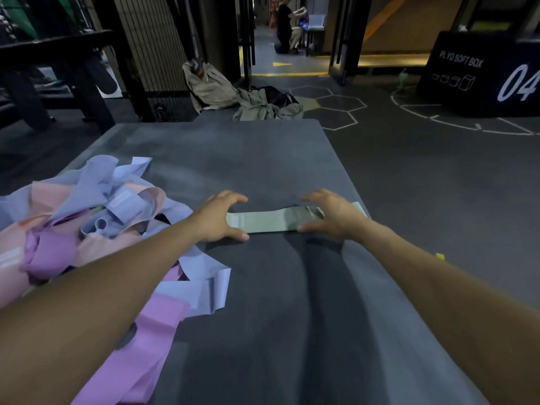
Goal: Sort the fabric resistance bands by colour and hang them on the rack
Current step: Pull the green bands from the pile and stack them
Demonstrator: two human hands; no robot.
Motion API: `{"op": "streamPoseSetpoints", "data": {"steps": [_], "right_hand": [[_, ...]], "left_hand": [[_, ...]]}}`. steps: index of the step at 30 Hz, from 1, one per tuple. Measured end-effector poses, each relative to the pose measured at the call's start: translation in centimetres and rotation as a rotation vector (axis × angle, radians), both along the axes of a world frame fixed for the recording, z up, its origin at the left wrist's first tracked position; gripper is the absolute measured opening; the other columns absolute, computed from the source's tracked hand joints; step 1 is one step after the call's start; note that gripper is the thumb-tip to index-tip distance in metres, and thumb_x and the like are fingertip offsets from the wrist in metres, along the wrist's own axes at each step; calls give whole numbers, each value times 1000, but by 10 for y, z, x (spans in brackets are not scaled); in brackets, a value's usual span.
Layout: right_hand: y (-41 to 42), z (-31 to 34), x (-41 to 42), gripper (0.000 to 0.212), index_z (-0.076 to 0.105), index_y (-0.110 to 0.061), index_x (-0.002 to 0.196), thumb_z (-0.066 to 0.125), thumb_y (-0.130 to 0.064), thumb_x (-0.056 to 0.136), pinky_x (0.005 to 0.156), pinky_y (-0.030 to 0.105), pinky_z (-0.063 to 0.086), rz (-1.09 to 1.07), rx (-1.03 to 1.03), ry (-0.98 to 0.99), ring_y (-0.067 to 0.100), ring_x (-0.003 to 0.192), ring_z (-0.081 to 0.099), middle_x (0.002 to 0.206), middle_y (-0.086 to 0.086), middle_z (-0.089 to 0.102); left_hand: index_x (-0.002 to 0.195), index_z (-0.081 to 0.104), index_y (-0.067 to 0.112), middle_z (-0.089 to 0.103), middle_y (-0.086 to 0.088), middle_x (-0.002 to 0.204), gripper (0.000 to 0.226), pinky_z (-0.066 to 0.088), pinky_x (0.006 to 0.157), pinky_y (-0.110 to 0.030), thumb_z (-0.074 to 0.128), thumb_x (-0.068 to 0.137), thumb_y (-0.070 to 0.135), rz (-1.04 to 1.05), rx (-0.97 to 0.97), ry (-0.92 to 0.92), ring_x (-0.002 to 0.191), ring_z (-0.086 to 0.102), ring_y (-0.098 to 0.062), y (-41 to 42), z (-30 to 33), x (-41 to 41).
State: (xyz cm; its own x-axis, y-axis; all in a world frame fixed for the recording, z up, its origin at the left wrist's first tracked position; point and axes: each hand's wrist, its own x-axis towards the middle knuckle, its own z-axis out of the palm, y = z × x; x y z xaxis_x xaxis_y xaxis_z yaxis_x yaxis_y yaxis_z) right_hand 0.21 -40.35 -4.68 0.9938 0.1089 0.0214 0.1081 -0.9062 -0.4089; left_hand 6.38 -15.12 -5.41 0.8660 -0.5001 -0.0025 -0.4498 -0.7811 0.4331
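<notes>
A pale green fabric band [270, 221] lies flat across the grey mat [263, 159]. My left hand [220, 217] rests on its left end with fingers arched and spread. My right hand [330, 213] covers its right end the same way, thumb on the near edge. To the left sits a tangled pile of bands: lavender-blue ones [111, 182], peach-pink ones [55, 197] and purple ones [49, 255]. A long purple band [146, 340] trails toward me under my left forearm.
Beyond the mat lie beige clothes and a bag [233, 95]. A dark rack frame [58, 51] stands at the back left. A black plyo soft box [479, 74] sits at the far right. A person [285, 21] is in the far doorway.
</notes>
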Motion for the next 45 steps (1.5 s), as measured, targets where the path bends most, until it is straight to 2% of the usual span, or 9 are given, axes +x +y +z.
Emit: {"op": "streamPoseSetpoints", "data": {"steps": [3,11,19,22,29,35,39,41,45], "right_hand": [[6,-10,5,75,39,-17,140,73,-40,77,108,35,32,59,-33,66,24,129,39,139,5,43],[2,-15,9,64,43,-18,137,70,-34,81,102,30,33,23,-7,36,22,122,43,132,3,45],[11,-9,4,73,36,-20,141,69,-41,80,108,33,32,11,-60,72,23,128,39,137,4,42],[25,-3,3,69,41,-18,139,70,-39,80,108,34,32,-2,-55,37,26,128,39,136,6,43],[99,27,-10,53,47,-11,134,64,-29,87,98,27,35,-5,56,-54,23,120,49,128,8,50],[184,42,-32,42,55,-7,123,66,-23,86,83,25,38,75,149,-69,26,107,55,117,10,59],[242,56,-49,40,55,-6,124,62,-24,89,87,26,38,167,153,-77,26,109,56,119,10,60],[268,63,-57,35,58,-4,118,62,-21,88,85,24,37,202,162,-90,27,106,57,115,12,62],[313,62,-68,21,65,-1,100,66,-12,83,83,31,45,237,250,-113,26,94,61,101,12,66]], "left_hand": [[140,38,22,39,3,141,80,28,109,-31,78,72,35,-29,113,16,131,34,-21,4,-4,4],[130,51,20,46,-3,127,55,31,106,-31,72,80,28,-60,59,54,121,42,-22,13,-15,19],[139,37,26,36,1,141,66,29,110,-43,68,82,38,-41,120,8,132,30,-24,16,-22,17],[140,37,23,35,0,142,66,30,110,-40,68,83,33,-22,38,-10,132,33,-23,17,-13,9],[125,53,13,51,-6,124,43,41,98,-31,66,84,19,60,-120,-120,111,55,-22,58,19,-30],[117,58,6,57,-11,117,35,39,90,-22,64,82,7,124,-188,-190,106,56,-24,122,41,-72],[115,61,9,57,-12,114,34,42,93,-36,63,81,7,201,-179,-292,106,56,-28,170,58,-101],[113,62,9,57,-12,113,33,44,91,-37,62,80,5,258,-199,-321,102,57,-29,196,63,-113],[109,62,4,57,-14,111,29,38,85,-24,62,81,0,415,-270,-331,101,58,-28,247,58,-136]]}}
